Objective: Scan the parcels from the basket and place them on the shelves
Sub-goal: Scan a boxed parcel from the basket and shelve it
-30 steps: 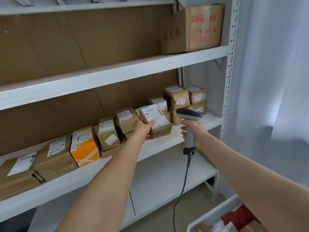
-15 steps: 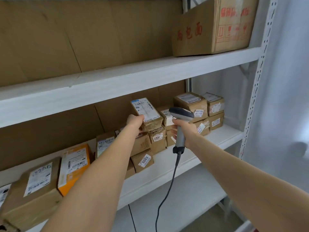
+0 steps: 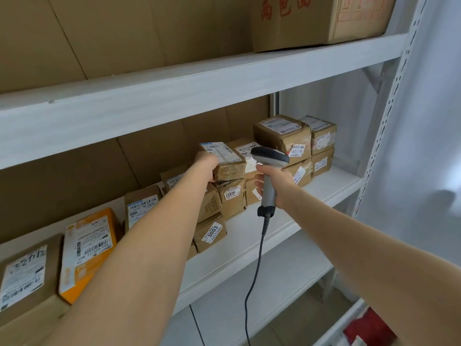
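A second ago I held the parcel (image 3: pixel 224 158) out in front of the shelf edge. Since then I have carried it up and farther in, and it now sits on top of the box marked 4001 (image 3: pixel 230 196), on the stack at the middle of the middle shelf (image 3: pixel 324 186). My left hand (image 3: pixel 205 166) still grips its near left end, fingers curled round it. My right hand (image 3: pixel 272 181) has stayed wrapped round the handle of the scanner (image 3: pixel 270 158), just to the parcel's right, cable (image 3: pixel 257 258) hanging down. I judge this parcel as good as shelved, with only the letting go left. My left fingertips are hidden behind the parcel, so I cannot tell whether it bears its full weight on the stack. Its label print is too blurred to read, and the basket (image 3: pixel 341 320) is cut off at the near right corner.
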Tool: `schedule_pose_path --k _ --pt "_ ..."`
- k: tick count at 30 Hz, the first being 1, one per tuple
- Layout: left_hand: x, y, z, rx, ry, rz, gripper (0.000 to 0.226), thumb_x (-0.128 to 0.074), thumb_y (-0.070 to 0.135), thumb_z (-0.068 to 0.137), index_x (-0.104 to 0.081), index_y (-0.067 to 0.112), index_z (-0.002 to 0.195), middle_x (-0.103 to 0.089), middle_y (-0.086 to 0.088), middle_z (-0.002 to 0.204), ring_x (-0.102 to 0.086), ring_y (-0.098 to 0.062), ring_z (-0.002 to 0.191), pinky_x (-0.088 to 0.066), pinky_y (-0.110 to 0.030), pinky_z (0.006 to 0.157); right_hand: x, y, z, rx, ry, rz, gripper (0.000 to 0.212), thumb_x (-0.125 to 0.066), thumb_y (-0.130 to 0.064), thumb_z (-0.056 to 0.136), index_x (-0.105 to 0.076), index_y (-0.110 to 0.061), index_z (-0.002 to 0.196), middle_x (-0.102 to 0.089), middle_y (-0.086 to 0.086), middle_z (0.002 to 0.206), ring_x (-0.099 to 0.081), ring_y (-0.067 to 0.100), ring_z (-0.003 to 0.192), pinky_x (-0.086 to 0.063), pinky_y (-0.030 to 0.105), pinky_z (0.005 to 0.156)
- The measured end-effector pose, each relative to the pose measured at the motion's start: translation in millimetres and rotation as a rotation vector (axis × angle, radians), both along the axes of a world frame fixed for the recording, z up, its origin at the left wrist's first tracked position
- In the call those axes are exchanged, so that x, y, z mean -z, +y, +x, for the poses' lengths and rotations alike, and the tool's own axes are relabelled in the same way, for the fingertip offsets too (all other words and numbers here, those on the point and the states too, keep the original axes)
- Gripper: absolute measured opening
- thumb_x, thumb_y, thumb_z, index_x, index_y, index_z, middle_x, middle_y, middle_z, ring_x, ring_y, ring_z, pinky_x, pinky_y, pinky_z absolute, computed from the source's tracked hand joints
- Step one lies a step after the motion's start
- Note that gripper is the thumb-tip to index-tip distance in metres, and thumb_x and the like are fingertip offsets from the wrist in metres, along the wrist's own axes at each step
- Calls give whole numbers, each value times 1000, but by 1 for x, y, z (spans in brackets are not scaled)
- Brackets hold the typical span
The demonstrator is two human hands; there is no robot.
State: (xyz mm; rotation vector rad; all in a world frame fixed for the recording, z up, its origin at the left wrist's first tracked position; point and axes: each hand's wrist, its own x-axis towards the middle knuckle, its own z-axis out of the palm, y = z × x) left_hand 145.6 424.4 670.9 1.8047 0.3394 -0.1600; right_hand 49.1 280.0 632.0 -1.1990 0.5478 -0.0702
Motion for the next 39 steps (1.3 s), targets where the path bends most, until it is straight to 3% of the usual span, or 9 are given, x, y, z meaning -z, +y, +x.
schedule_pose_path --k 4,10,13,16,22,27,31,34,39 --pt "0 -4 0 53 -78 118 42 -38 6 99 -39 1 141 -45 -17 142 -49 -30 127 -47 -37 94 -1 -2 -2 -1 -3 -7 32 -74 -20 83 -56 -11 109 -67 11 103 -64 22 83 -56 30 65" --pt "-1 -6 -11 32 -41 154 35 -25 5 103 -46 3 131 -58 -10 126 -61 -20 96 -42 -19 54 -1 -9 -11 -16 -21 -2 32 -73 -20 84 -55 -12 109 -66 11 101 -64 22 82 -56 31 66" --pt "-2 -6 -15 12 -68 179 35 -31 5 102 -42 2 135 -54 -14 133 -55 -25 118 -49 -25 78 0 -13 -18 -13 -37 10 39 -74 -20 83 -56 -9 116 -68 13 106 -64 22 82 -56 31 65" --pt "-3 -8 -20 20 -217 393 42 -41 3 98 -39 4 139 -46 -16 139 -51 -29 123 -47 -34 98 1 -19 -29 8 -53 30 40 -75 -20 82 -56 -9 116 -69 14 103 -65 22 79 -56 32 66" --pt "1 -49 -54 91 -417 522 44 -49 7 94 -45 16 137 -47 -10 137 -55 -24 114 -50 -27 81 7 -43 -69 42 -71 122 26 -72 -16 84 -55 -10 104 -68 11 84 -63 19 66 -56 32 67" --pt "22 -105 -98 253 -341 534 43 -51 9 91 -50 13 134 -49 -12 137 -50 -30 121 -45 -35 100 17 -81 -121 109 -62 135 18 -70 -15 87 -58 -8 99 -68 12 78 -60 17 59 -54 28 61" --pt "49 -159 -145 383 -295 530 44 -54 14 92 -48 11 135 -48 -9 137 -49 -29 121 -43 -32 94 33 -123 -174 206 -16 153 13 -69 -12 88 -57 -7 88 -64 11 72 -56 17 58 -52 29 58" --pt "71 -201 -179 502 -240 540 49 -55 13 91 -43 10 138 -44 -14 139 -48 -31 122 -42 -36 102 53 -156 -214 294 12 196 12 -67 -12 89 -56 -6 89 -60 10 66 -52 17 52 -48 27 51" --pt "117 -268 -234 665 -187 594 49 -57 18 90 -46 14 137 -43 -12 141 -48 -30 122 -42 -33 99 95 -208 -278 415 62 259 13 -67 -15 90 -57 -7 86 -59 9 68 -52 17 53 -48 29 57"
